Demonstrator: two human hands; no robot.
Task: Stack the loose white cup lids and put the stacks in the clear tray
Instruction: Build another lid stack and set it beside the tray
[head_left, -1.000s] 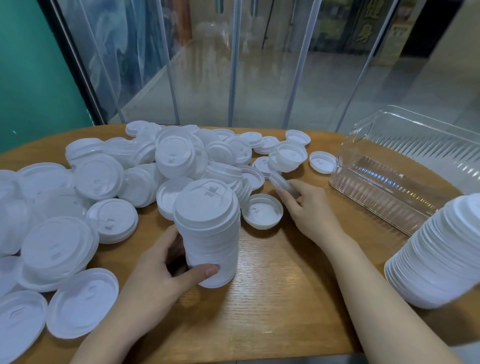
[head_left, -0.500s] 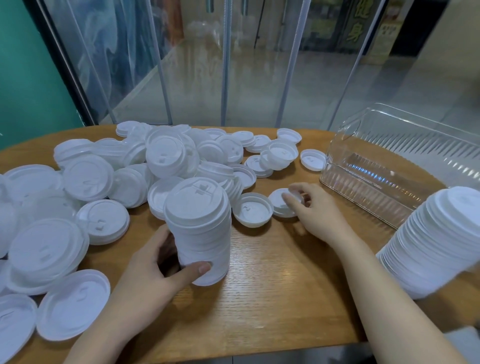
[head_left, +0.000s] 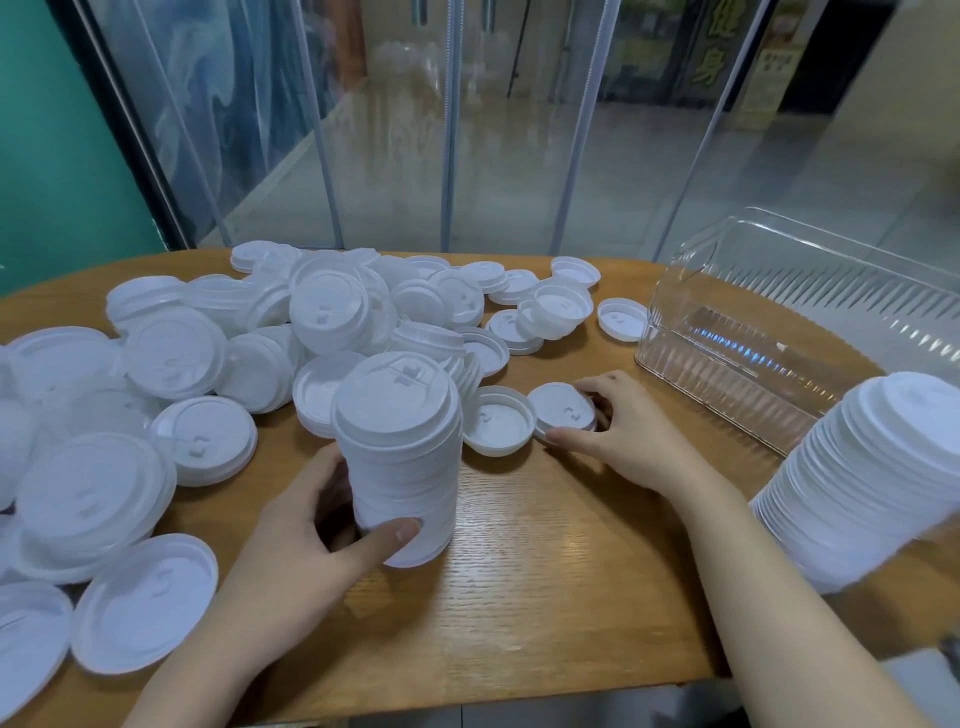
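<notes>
My left hand (head_left: 306, 540) grips the base of a tall stack of white lids (head_left: 400, 457) standing on the wooden table (head_left: 545, 597). My right hand (head_left: 618, 431) pinches a single white lid (head_left: 561, 408) lying top-up on the table, thumb at its near edge and fingers over its far edge. An upturned lid (head_left: 498, 427) lies between that lid and the stack. A heap of loose white lids (head_left: 270, 338) covers the table's left and middle. The clear tray (head_left: 769, 332) stands at the right with no lids in it.
A second tall stack of white lids (head_left: 867, 478) leans at the right, in front of the tray. Several upturned lids (head_left: 561, 306) lie near the tray's left end. Glass panels (head_left: 467, 130) stand behind the table; its front edge runs close below my arms.
My right hand drew a single lid out of the heap toward me and laid it top-up on the table, still holding it. My left hand stayed on the stack.
</notes>
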